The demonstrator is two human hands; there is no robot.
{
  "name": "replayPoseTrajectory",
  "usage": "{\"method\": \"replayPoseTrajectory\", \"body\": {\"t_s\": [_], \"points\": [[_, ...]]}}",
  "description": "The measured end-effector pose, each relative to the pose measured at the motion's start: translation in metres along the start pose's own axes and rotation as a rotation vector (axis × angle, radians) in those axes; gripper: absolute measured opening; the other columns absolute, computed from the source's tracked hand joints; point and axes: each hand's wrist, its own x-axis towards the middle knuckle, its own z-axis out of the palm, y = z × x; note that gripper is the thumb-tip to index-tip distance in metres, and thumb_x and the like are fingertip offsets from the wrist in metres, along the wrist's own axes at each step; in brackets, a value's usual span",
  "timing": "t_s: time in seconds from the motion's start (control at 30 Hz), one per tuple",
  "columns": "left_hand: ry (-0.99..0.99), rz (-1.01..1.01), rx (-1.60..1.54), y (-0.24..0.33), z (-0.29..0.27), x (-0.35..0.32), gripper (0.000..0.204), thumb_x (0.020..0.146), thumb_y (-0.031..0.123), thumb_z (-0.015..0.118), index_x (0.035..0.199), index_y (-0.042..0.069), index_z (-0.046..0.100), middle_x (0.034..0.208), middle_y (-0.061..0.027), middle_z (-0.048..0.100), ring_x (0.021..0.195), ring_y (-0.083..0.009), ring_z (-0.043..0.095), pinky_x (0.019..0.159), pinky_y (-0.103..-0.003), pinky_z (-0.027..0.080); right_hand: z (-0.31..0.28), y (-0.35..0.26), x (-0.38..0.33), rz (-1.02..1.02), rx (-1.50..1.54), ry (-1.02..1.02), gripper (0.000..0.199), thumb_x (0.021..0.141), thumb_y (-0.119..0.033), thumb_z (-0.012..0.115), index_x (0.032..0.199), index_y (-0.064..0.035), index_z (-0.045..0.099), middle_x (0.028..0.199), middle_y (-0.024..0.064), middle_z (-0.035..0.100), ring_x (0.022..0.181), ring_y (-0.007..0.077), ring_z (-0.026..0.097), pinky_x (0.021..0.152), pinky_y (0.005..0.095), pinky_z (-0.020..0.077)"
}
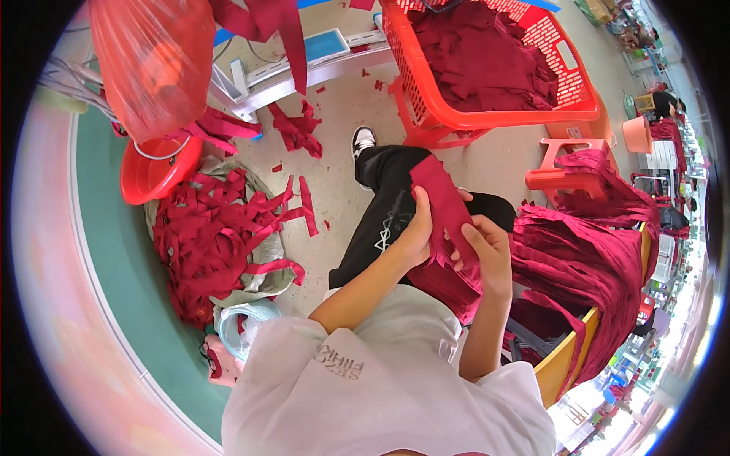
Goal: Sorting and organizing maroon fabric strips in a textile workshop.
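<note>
A dark red strip of fabric stretches over my lap, its far end resting near my raised knee. My left hand grips its left edge, thumb on top and the other fingers hidden underneath. On the right side my right hand pinches the same cloth nearer to my body, thumb and fingers bent round its edge. Whether it is one layer or several stacked, I cannot tell. Below my hands more red fabric lies in folds across my lap.
A red basket full of red cloth pieces stands ahead on a stool. Long red fabric lengths drape over a yellow-edged frame at right, beside a red stool. Left are a sack of scraps, a red bucket and a hanging red bag.
</note>
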Motion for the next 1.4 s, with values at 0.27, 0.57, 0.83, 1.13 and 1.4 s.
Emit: {"method": "replayPoseTrajectory", "body": {"t_s": [0.27, 0.57, 0.83, 1.13, 1.4], "points": [[0.049, 0.101, -0.049, -0.004, -0.007, 0.004, 0.031, 0.093, 0.026, 0.057, 0.115, 0.005, 0.059, 0.096, -0.0003, 0.054, 0.084, -0.0101, 0.055, 0.077, -0.025, 0.046, -0.002, 0.01, -0.008, 0.028, -0.098, 0.054, 0.014, 0.098, -0.011, 0.057, 0.096, 0.0016, 0.062, 0.07, 0.0059, 0.065, 0.057, 0.009, 0.062, 0.046, 0.0215, 0.0486], [0.016, 0.184, -0.146, 0.003, -0.004, 0.014, 0.024, 0.084, 0.025, 0.046, 0.077, 0.003, 0.053, 0.08, -0.0076, 0.054, 0.085, -0.0238, 0.056, 0.085, -0.034, 0.043, -0.019, 0.01, -0.016, 0.03, -0.41, -0.054, 0.018, 0.091, -0.017, 0.067, 0.094, -0.0001, 0.061, 0.066, 0.0024, 0.062, 0.055, 0.0069, 0.058, 0.047, 0.0228, 0.047], [-0.17, 0.183, -0.428, 0.042, -0.01, 0.012, 0.023, 0.086, 0.027, 0.043, 0.067, 0.013, 0.038, 0.058, 0.0006, 0.038, 0.056, -0.0135, 0.04, 0.067, -0.032, 0.038, -0.156, 0.101, -0.08, 0.249, -1.223, 0.52, 0.025, 0.081, -0.014, 0.066, 0.103, -0.0013, 0.062, 0.081, 0.0188, 0.069, 0.075, 0.0347, 0.069, 0.068, 0.0462, 0.0522], [-0.427, -0.14, -0.118, 0.042, 0.107, 0.037, 0.027, 0.087, 0.029, 0.044, 0.066, 0.014, 0.038, 0.054, 0.0045, 0.034, 0.048, -0.0103, 0.034, 0.055, -0.029, 0.032, -0.117, 0.032, -0.107, -0.164, -0.556, 0.121, 0.088, 0.07, -0.014, 0.081, 0.143, 0.0003, 0.036, 0.144, 0.0125, 0.042, 0.135, 0.0227, 0.039, 0.112, 0.0347, 0.0283], [-0.523, -0.173, 0.097, 0.007, 0.272, 0.034, 0.023, 0.077, 0.027, 0.049, 0.061, 0.011, 0.042, 0.052, 0.0006, 0.037, 0.046, -0.0127, 0.034, 0.047, -0.029, 0.029, -0.088, -0.005, -0.078, -0.732, 0.449, -0.318, 0.096, 0.055, -0.025, 0.09, 0.133, 0.0094, 0.045, 0.119, 0.0147, 0.061, 0.11, 0.0229, 0.06, 0.098, 0.0364, 0.0452]]}}
